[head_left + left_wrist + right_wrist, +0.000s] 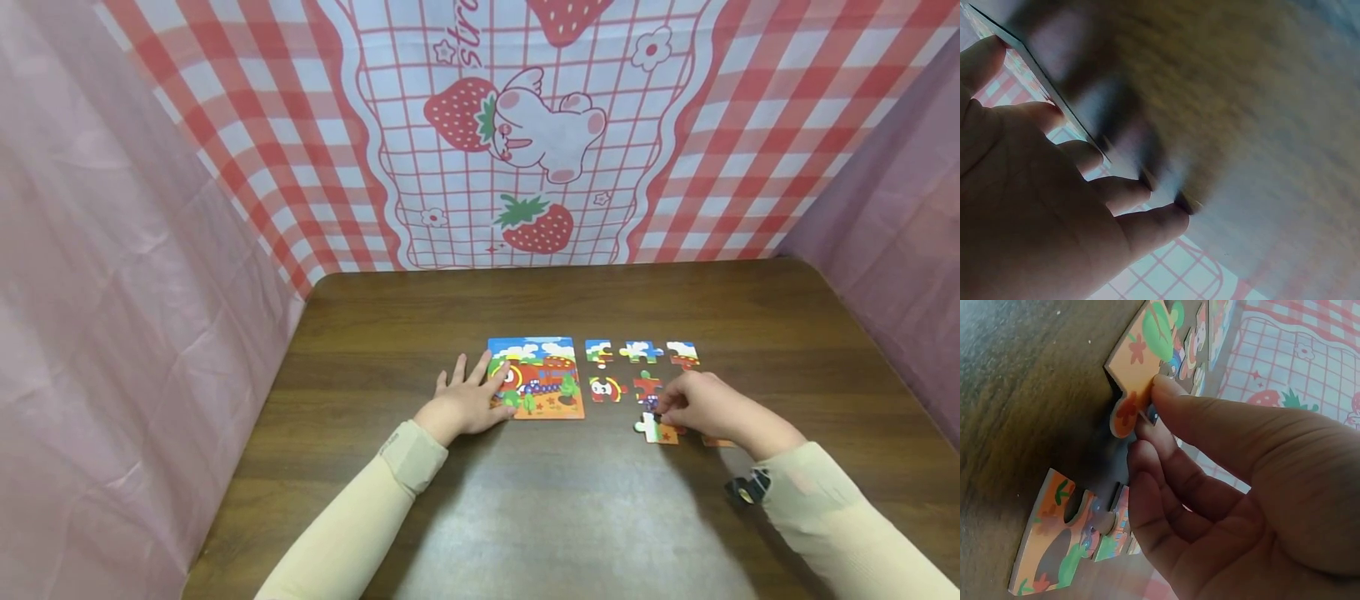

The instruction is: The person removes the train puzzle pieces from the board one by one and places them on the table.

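Note:
My right hand point(705, 408) pinches an orange puzzle piece point(1132, 353) between thumb and fingers. Red stars and a green shape are printed on it, and in the right wrist view it looks tilted off the wood. My left hand point(467, 402) lies with fingers spread at the left side of a square train picture board point(555, 364); in the left wrist view its fingertips point(1163, 224) are on or close to the tabletop. Another orange puzzle piece point(1041, 519) lies by the right hand, partly hidden by it in the head view.
Right of the board, several loose pieces lie in rows: a cloud piece point(639, 351), a corner piece point(681, 350), a face piece point(604, 389) and a red piece point(647, 384). The brown wooden table point(420, 304) meets a strawberry-print cloth point(540, 229) at the back.

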### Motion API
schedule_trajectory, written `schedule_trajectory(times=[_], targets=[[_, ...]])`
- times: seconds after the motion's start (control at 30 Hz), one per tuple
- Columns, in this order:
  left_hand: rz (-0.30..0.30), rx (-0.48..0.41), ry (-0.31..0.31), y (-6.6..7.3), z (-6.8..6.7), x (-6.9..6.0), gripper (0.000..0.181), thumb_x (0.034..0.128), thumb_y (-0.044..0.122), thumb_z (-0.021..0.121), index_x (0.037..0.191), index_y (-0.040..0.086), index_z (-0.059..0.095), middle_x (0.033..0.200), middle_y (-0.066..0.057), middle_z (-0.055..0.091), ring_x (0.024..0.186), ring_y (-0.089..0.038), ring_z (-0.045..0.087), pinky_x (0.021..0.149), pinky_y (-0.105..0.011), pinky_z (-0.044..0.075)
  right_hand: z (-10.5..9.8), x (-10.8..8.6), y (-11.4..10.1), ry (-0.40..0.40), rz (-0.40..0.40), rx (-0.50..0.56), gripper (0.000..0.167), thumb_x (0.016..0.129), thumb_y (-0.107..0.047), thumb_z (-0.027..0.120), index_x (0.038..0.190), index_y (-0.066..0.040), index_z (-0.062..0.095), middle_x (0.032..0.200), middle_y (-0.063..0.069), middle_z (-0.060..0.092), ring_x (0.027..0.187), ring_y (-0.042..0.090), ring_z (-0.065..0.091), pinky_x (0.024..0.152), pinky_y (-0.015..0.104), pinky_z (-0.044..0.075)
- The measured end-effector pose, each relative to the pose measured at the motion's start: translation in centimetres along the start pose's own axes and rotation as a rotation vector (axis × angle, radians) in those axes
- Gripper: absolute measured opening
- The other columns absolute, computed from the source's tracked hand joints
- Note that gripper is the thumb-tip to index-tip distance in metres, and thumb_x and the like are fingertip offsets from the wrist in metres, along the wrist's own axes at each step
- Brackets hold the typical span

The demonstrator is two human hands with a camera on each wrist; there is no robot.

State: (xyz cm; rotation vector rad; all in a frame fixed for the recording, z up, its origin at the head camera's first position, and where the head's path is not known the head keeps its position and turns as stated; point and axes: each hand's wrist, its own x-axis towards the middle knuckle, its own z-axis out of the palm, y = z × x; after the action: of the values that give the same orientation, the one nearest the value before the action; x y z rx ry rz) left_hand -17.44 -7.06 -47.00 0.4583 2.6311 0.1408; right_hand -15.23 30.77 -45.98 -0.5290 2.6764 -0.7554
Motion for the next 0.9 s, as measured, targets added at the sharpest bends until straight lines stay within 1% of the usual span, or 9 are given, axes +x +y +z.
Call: schedule_trajectory(times=[0.07, 0.23, 0.47, 0.8, 0.9], targets=[[0.000, 0.000, 0.001, -0.04, 0.03, -0.02, 0.075, 0.1010, 0.067, 0.040, 0.164, 0.038, 0.013, 0.170, 0.002, -0.008, 0.152, -0.040, -0.004, 0.116, -0.064, 0.009, 0.05, 0.11, -0.12, -0.003, 0.012, -0.001, 0.007, 0.083, -0.004, 0.078, 0.083, -0.011, 0.075, 0.066, -0.008, 0.061, 0.062, 0.011, 0.055, 0.061, 0.033, 0.047], [0.004, -0.001, -0.005, 0.01, -0.03, -0.06, 0.075, 0.1011, 0.067, 0.040, 0.164, 0.038, 0.011, 0.170, 0.002, -0.009, 0.152, -0.041, -0.005, 0.116, -0.064, 0.009, 0.18, 0.10, -0.21, -0.003, 0.050, 0.010, 0.008, 0.082, -0.005, 0.079, 0.085, -0.011, 0.075, 0.068, -0.008, 0.062, 0.064, 0.012, 0.056, 0.064, 0.034, 0.047], [0.004, 0.002, -0.002, -0.08, -0.01, 0.04, 0.075, 0.1010, 0.067, 0.040, 0.164, 0.038, 0.012, 0.170, 0.003, -0.008, 0.152, -0.041, -0.004, 0.116, -0.063, 0.010, 0.38, -0.13, 0.03, 0.029, 0.061, 0.007, 0.017, 0.081, -0.006, 0.084, 0.078, -0.013, 0.069, 0.069, -0.007, 0.060, 0.064, 0.014, 0.054, 0.061, 0.033, 0.046], [-0.007, -0.001, -0.010, 0.06, -0.04, 0.06, 0.075, 0.1008, 0.067, 0.041, 0.164, 0.038, 0.012, 0.170, 0.003, -0.009, 0.152, -0.041, -0.005, 0.116, -0.063, 0.009, 0.49, -0.26, 0.10, 0.045, 0.077, 0.014, 0.015, 0.081, -0.008, 0.085, 0.078, -0.012, 0.070, 0.070, -0.006, 0.061, 0.065, 0.014, 0.054, 0.061, 0.033, 0.046], [-0.006, -0.002, -0.010, 0.03, -0.08, 0.07, 0.076, 0.1007, 0.067, 0.041, 0.164, 0.038, 0.012, 0.170, 0.002, -0.008, 0.152, -0.041, -0.005, 0.116, -0.064, 0.009, 0.44, -0.26, 0.09, 0.055, 0.064, 0.006, 0.016, 0.081, -0.009, 0.085, 0.078, -0.013, 0.070, 0.070, -0.007, 0.060, 0.065, 0.014, 0.054, 0.062, 0.034, 0.046]])
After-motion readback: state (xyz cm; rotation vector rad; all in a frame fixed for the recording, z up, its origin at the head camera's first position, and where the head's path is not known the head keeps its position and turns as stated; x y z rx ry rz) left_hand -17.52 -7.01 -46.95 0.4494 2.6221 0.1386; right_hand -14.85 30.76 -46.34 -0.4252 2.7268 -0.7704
